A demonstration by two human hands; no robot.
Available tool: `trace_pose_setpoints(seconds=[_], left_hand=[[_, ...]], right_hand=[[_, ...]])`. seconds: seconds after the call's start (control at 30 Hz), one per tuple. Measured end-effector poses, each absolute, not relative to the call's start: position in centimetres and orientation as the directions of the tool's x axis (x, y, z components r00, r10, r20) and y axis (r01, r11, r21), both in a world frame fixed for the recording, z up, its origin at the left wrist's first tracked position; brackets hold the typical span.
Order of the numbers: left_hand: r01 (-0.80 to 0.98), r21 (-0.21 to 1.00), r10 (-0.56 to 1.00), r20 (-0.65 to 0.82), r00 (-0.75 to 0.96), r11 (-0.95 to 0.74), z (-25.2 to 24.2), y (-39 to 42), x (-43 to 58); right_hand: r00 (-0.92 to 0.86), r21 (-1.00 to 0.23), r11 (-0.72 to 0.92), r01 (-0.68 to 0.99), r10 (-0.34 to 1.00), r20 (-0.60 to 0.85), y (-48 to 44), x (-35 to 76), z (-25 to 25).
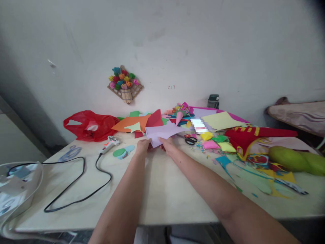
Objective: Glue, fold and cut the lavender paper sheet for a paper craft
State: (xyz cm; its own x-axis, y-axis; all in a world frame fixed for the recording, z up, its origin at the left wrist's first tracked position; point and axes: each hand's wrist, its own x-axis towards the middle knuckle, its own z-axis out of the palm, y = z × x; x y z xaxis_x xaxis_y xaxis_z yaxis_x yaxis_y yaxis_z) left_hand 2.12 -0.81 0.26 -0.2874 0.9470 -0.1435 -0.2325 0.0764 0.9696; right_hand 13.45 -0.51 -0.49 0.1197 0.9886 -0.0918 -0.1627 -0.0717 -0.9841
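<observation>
A light purple sheet of paper [164, 131] is between my hands, slightly raised at its near edge. My left hand [143, 146] grips its lower left edge, fingers closed. Just to the right, my right hand [167, 145] pinches the near edge with the thumb on top. Orange paper [130, 122] and red paper [154, 119] lie behind the sheet. Black-handled scissors [190, 140] rest to the right of my right hand. Left of my left hand are green and light blue paper circles [121, 153] and a white glue gun [109, 145].
At the left are a red plastic bag [90, 124], a black cord [83, 169] and a power strip [15, 184]. Paper scraps, a lit phone [199, 125], small coloured packets [210, 145], red cloth [237, 139], green fruit [291, 158] and a cutter [291, 185] spread across the right.
</observation>
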Motion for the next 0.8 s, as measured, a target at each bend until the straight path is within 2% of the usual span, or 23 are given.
trace_pose_setpoints(seconds=[0.17, 0.37, 0.5, 0.63, 0.8], left_hand=[[-0.185, 0.971, 0.959, -0.192, -0.21, 0.154, 1.0, -1.6, 2.1], [-0.017, 0.992, 0.987, -0.127, -0.095, 0.126, 1.1, -2.3, 2.6], [-0.015, 0.995, 0.99, -0.101, -0.094, 0.1, 0.8, -2.2, 2.5], [-0.016, 0.99, 0.988, -0.139, -0.067, 0.138, 1.0, -2.4, 2.1], [-0.048, 0.989, 0.988, -0.137, 0.071, 0.14, 1.0, -2.7, 1.8]], right_hand=[[0.177, -0.985, -0.048, -0.169, 0.981, -0.078, -0.4, 13.4, -0.6], [0.185, -0.989, -0.047, -0.143, 0.98, -0.074, -0.1, 13.1, -0.9], [0.182, -0.988, -0.034, -0.151, 0.981, -0.061, -0.3, 13.1, -0.8], [0.203, -0.991, -0.041, -0.13, 0.977, -0.067, -0.2, 13.1, -0.7], [0.201, -0.988, -0.013, -0.155, 0.979, -0.045, 0.0, 13.1, -1.1]])
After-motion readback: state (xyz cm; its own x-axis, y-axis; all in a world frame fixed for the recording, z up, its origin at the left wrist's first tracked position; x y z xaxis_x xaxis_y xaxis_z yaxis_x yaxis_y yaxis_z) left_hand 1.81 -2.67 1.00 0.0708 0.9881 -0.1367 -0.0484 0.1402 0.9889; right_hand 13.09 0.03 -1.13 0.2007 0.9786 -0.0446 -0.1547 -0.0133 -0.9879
